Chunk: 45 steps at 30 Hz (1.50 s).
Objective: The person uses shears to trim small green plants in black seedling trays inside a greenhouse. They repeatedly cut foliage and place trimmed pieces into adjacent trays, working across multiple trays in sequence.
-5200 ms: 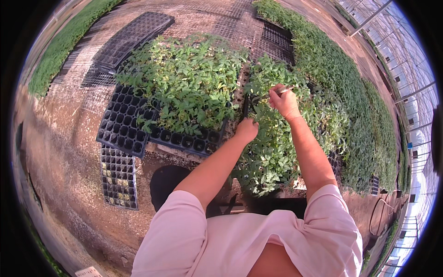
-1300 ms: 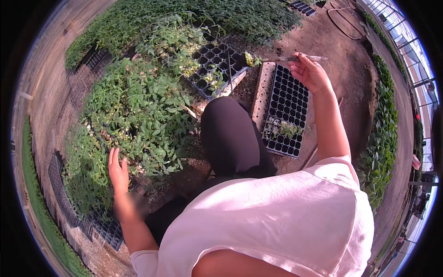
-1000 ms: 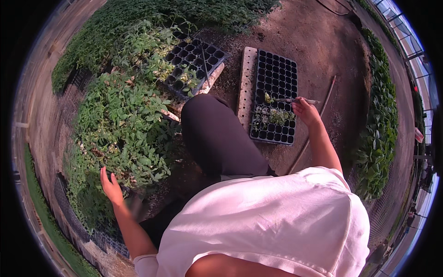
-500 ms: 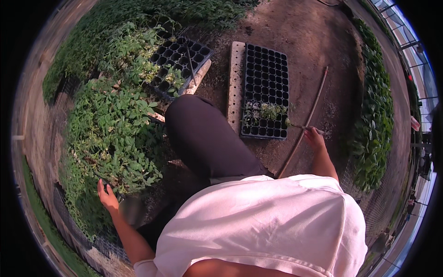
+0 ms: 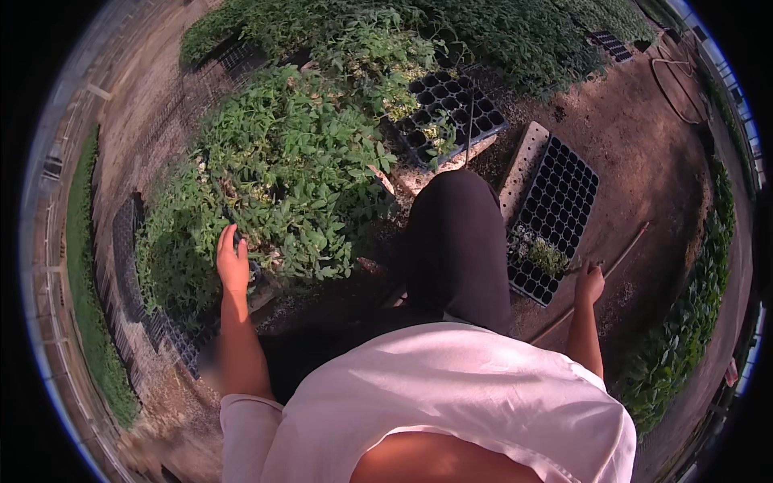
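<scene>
At the far left, a long strip of low green plants [image 5: 88, 274] runs along the ground, and a dark mesh-like tray [image 5: 126, 241] leans out beside the near foliage. The left hand [image 5: 233, 262] reaches to the lower edge of a broad mass of leafy seedlings [image 5: 298, 169], its fingers extended upward and thumb slightly apart, near something dark; whether it grips that is impossible to tell. Leaves crowd the space just beyond its fingertips.

Right of the foliage, a tilted black cell tray [image 5: 475, 109] rests on a pale block [image 5: 459, 153], with a few yellowish-green sprigs at its left side and a thin dark rod [image 5: 470, 121] across it. The person's bent knee [image 5: 455, 217] rises just below, standing between the leafy mass and the things on the right.

Beyond the knee, a pale perforated board [image 5: 523, 169] lies alongside a long black tray [image 5: 561, 201], whose lower part holds a band of small plants [image 5: 543, 253]. Just beside that band, the right hand [image 5: 592, 282] is curled around a thin tool [image 5: 574, 270], mostly hidden. A slender pole [image 5: 626, 251] slants past this hand on the soil. Farther right are a looped hose [image 5: 676, 88], higher up, and a row of broad-leaved plants [image 5: 688, 314].
</scene>
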Motion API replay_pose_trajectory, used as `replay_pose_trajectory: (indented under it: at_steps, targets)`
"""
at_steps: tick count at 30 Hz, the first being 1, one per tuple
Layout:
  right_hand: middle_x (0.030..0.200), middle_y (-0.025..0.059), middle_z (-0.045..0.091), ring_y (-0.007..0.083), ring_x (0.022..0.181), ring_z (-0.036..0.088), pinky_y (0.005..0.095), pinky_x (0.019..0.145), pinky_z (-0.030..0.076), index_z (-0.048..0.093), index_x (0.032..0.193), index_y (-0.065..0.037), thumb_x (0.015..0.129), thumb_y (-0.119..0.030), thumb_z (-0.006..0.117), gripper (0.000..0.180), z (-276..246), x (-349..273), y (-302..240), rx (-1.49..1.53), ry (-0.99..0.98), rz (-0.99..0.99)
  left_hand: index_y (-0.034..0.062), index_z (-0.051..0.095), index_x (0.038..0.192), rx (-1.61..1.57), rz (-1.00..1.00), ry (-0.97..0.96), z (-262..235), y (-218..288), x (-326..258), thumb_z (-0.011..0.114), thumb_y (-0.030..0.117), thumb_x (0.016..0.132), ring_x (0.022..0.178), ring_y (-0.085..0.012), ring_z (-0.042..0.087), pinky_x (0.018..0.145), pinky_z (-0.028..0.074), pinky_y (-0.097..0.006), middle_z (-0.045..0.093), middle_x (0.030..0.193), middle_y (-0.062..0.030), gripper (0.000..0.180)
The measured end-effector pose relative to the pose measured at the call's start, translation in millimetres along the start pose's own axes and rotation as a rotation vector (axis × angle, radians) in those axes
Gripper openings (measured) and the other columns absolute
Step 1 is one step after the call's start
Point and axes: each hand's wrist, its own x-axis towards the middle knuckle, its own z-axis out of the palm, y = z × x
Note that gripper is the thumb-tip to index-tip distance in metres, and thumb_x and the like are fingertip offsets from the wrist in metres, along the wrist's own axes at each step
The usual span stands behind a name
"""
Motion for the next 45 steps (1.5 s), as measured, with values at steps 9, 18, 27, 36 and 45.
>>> replay_pose_trajectory:
  at_steps: [9, 18, 27, 36, 45]
  targets:
    - [0.073, 0.0015, 0.059, 0.0052, 0.062, 0.05, 0.0199, 0.055, 0.043, 0.063, 0.096, -0.003, 0.088, -0.02, 0.055, 0.021, -143.7, 43.5, -234.4, 0.972, 0.115, -0.53, 0.0074, 0.058, 0.11, -0.062, 0.391, -0.019, -7.8, 84.2, 6.9, 0.063, 0.014, 0.078, 0.117, -0.0295, 0.043, 0.096, 0.037, -0.039, 0.049, 0.124, -0.0086, 0.033]
    - [0.077, 0.0043, 0.061, 0.0122, 0.058, 0.053, 0.0259, 0.056, 0.044, 0.06, 0.084, 0.0, 0.085, -0.019, 0.056, 0.02, -137.2, -136.6, -474.9, 0.825, -0.997, -1.422, 0.008, 0.057, 0.105, 0.301, 0.335, -0.326, 13.1, 64.6, 3.1, 0.062, 0.022, 0.078, 0.129, -0.0292, 0.026, 0.103, 0.026, -0.052, 0.043, 0.13, -0.0083, 0.032]
    - [0.076, 0.0111, 0.063, 0.0259, 0.064, 0.061, 0.0328, 0.059, 0.048, 0.062, 0.087, -0.007, 0.08, -0.017, 0.06, 0.012, -92.1, -137.0, -492.9, 0.704, -0.552, -1.359, 0.0092, 0.06, 0.098, 0.21, 0.443, -0.33, 24.6, 75.1, 9.2, 0.056, 0.016, 0.082, 0.124, -0.0273, 0.034, 0.101, 0.028, -0.05, 0.049, 0.12, -0.0078, 0.018]
    - [0.076, 0.0059, 0.063, 0.0243, 0.061, 0.061, 0.0308, 0.057, 0.047, 0.062, 0.077, -0.002, 0.082, -0.019, 0.059, 0.018, -105.2, -134.2, -489.5, 0.747, -0.549, -1.301, 0.0051, 0.057, 0.086, 0.089, 0.346, -0.461, 31.1, 89.6, 35.9, 0.05, 0.012, 0.083, 0.089, -0.0295, 0.056, 0.076, 0.046, -0.039, 0.058, 0.095, -0.0087, 0.01]
    - [0.078, 0.0119, 0.062, 0.0307, 0.073, 0.061, 0.0364, 0.064, 0.048, 0.06, 0.087, -0.009, 0.08, -0.017, 0.061, 0.011, -65.2, -156.3, -499.6, 0.734, -0.636, -1.476, 0.0058, 0.052, 0.115, -0.073, 0.386, -0.549, 38.6, 117.8, 35.1, 0.052, 0.013, 0.083, 0.108, -0.0264, 0.052, 0.09, 0.044, -0.036, 0.053, 0.12, -0.0103, 0.032]
